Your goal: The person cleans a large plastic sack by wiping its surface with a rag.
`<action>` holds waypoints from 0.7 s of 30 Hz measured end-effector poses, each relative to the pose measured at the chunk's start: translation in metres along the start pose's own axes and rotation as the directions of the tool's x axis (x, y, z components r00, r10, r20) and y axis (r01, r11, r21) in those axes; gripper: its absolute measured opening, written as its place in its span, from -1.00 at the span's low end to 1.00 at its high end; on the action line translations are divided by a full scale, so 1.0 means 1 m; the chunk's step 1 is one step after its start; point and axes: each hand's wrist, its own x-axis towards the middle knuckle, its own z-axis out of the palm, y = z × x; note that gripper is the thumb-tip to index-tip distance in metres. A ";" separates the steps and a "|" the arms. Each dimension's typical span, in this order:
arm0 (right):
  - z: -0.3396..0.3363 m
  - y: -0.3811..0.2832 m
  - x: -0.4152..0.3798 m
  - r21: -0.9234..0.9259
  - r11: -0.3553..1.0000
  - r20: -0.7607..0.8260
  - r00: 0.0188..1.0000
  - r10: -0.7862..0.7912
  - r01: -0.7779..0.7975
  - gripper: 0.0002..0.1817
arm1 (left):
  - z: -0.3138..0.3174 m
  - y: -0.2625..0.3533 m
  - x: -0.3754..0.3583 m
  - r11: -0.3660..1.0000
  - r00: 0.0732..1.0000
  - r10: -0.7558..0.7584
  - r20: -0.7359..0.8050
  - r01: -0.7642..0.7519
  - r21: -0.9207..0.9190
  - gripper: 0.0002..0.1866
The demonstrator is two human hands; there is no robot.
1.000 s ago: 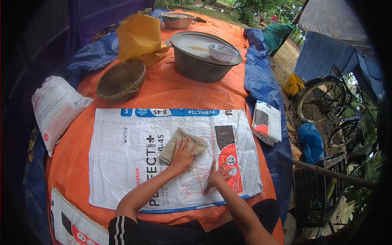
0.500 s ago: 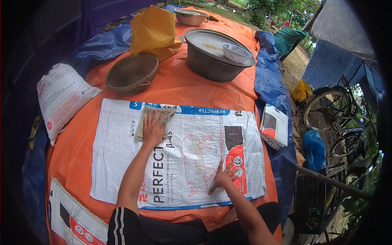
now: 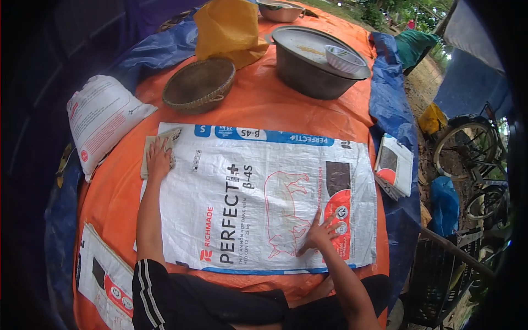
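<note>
A white woven feed sack (image 3: pixel 220 154) with blue bands, "PERFECT" lettering and a red pig outline lies flat in front of me. At its upper left edge my left hand (image 3: pixel 158 159) holds a folded beige cloth (image 3: pixel 175 137) pressed down under the fingers. Part of that cloth reaches past the sack's side. My right hand (image 3: pixel 319 235) rests on the sack's right half, near the red printed patch, with fingers spread and nothing in it.
An orange tarp (image 3: pixel 253 104) lies under everything. Around the sack are a full white bag (image 3: pixel 104 121), a woven basket (image 3: pixel 198 85), a large dark pot (image 3: pixel 313 71) with a bowl (image 3: pixel 345 59) on its lid, and folded sacks (image 3: pixel 395 165) (image 3: pixel 107 275). A bicycle (image 3: pixel 467 146) stands at right.
My left hand has slid the cloth left across the sack to its left edge, uncovering the print beneath. My right hand stays on the sack. The view has shifted slightly.
</note>
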 end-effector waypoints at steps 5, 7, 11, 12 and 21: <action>0.000 -0.001 0.002 -0.002 1.000 0.012 1.000 -0.007 0.007 0.91 | -0.008 0.040 -0.024 0.991 0.996 0.086 0.038 -0.082 -0.102 -0.45; 0.000 -0.001 0.002 0.010 1.000 0.009 1.000 0.007 -0.007 0.91 | -0.012 0.073 -0.044 0.970 0.981 0.164 0.105 -0.141 -0.198 -0.44; 0.004 0.000 0.005 0.019 1.000 -0.009 1.000 0.003 -0.003 0.92 | -0.018 0.171 -0.113 0.863 0.882 0.433 0.186 -0.346 -0.368 -0.44; 0.004 -0.001 0.005 0.024 1.000 -0.007 1.000 0.006 -0.006 0.93 | -0.011 0.194 -0.127 0.827 0.842 0.510 0.177 -0.422 -0.372 -0.43; -0.001 -0.004 0.000 0.025 1.000 0.001 1.000 0.013 -0.013 0.94 | 0.031 0.336 -0.115 0.678 0.745 0.665 -0.046 -0.629 -0.380 -0.41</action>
